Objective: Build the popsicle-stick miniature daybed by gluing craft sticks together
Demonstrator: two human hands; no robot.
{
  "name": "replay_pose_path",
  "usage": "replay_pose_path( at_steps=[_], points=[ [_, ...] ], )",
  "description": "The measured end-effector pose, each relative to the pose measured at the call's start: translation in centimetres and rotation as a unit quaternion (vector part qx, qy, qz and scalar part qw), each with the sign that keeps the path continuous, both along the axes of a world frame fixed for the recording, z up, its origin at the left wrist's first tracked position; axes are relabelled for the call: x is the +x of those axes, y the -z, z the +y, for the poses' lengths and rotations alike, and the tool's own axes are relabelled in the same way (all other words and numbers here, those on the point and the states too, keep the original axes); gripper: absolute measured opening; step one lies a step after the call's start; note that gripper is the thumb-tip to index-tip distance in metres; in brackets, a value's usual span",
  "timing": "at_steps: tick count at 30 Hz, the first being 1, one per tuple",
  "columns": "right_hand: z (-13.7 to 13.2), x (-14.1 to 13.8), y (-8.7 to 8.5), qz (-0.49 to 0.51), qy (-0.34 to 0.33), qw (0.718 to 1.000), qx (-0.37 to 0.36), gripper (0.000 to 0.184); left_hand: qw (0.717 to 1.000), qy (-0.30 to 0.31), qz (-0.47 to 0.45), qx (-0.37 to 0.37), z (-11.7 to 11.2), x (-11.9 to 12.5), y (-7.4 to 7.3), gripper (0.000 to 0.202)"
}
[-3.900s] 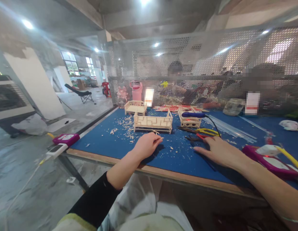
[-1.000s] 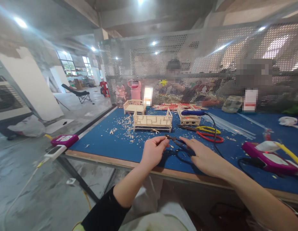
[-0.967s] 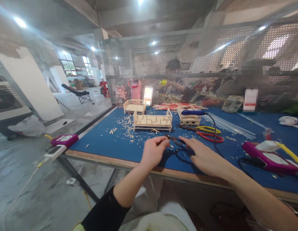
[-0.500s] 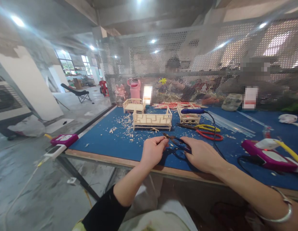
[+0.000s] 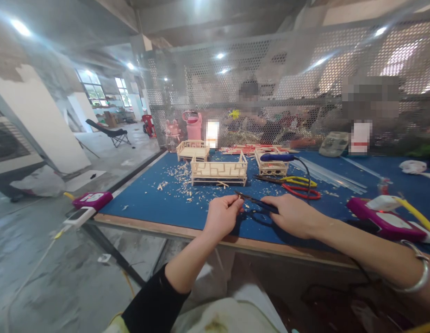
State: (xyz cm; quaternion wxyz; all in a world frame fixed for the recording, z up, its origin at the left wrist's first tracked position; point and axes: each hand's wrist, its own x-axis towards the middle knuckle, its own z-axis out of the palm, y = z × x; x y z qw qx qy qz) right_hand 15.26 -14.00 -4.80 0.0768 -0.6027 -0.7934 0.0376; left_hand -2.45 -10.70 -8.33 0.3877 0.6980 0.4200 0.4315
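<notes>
My right hand (image 5: 294,215) grips the dark handles of a pair of cutting pliers (image 5: 253,200), whose jaws point left. The fingers of my left hand (image 5: 223,213) are pinched together right at the jaws, around a small pale piece that is mostly hidden. Just beyond my hands stands a miniature wooden bench (image 5: 219,172) built from thin sticks, with lattice sides. Behind it on the left is a similar small bench (image 5: 193,151). To the right, a stick-built frame (image 5: 272,166) carries a blue-handled tool (image 5: 277,157) with a cable.
Pliers with red and yellow handles (image 5: 298,185) lie right of the benches. Wood scraps (image 5: 180,175) litter the blue tabletop (image 5: 148,203). Clear strips (image 5: 331,175), red sticks (image 5: 249,149) and a purple power strip (image 5: 384,219) lie around. A perforated screen (image 5: 208,88) stands behind; people sit beyond.
The pliers' handles have come closer together as my right hand squeezed. My left hand has stayed at the jaws. The view has shifted slightly.
</notes>
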Motion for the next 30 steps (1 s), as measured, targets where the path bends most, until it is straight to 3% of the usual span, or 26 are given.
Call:
replay_pose_path(
  at_steps=[5, 8, 11, 13, 14, 18, 20, 22, 24, 27, 30],
  points=[
    [0.3, 0.4, -0.8, 0.105, -0.055, 0.99, -0.079, 0.02, 0.999, -0.021, 0.033, 0.022, 0.2, 0.0, 0.0, 0.029],
    [0.2, 0.9, -1.2, 0.182, -0.038, 0.969, -0.164, 0.01, 0.999, -0.012, 0.037, 0.02, 0.1, 0.0, -0.2, 0.028],
    [0.1, 1.6, -1.7, 0.302, -0.03, 0.902, -0.308, 0.02, 1.0, 0.007, 0.012, 0.01, 0.0, 0.0, -0.2, 0.029],
    [0.4, 2.3, -1.9, 0.361, -0.039, 0.865, -0.346, 0.024, 1.0, 0.005, -0.006, 0.004, -0.1, 0.0, -0.2, 0.03],
    [0.6, 2.7, -1.9, 0.362, -0.034, 0.871, -0.33, 0.025, 1.0, -0.001, -0.015, -0.004, -0.1, 0.0, -0.1, 0.03],
    [2.4, 3.8, -0.6, 0.169, 0.03, 0.976, -0.132, 0.034, 0.999, -0.027, -0.033, -0.022, 0.0, -0.2, 0.0, 0.033],
    [3.3, 3.9, 0.6, 0.061, 0.07, 0.995, -0.033, 0.05, 1.0, -0.027, -0.008, -0.003, 0.3, -0.6, -0.2, 0.034],
    [3.8, 3.6, 1.4, 0.001, 0.092, 0.994, 0.061, 0.07, 0.999, -0.022, 0.035, 0.027, 0.8, -1.1, -0.7, 0.035],
    [4.1, 2.9, 1.5, -0.005, 0.065, 0.985, 0.158, 0.075, 0.994, -0.022, 0.083, 0.07, 1.5, -1.8, -1.4, 0.041],
    [4.9, 1.2, 0.2, 0.039, -0.053, 0.958, 0.278, 0.049, 0.973, -0.011, 0.159, 0.166, 3.1, -2.6, -2.8, 0.054],
    [6.3, -0.6, -1.3, 0.046, -0.175, 0.921, 0.345, 0.029, 0.939, 0.029, 0.233, 0.25, 4.9, -2.8, -4.3, 0.061]
  ],
)
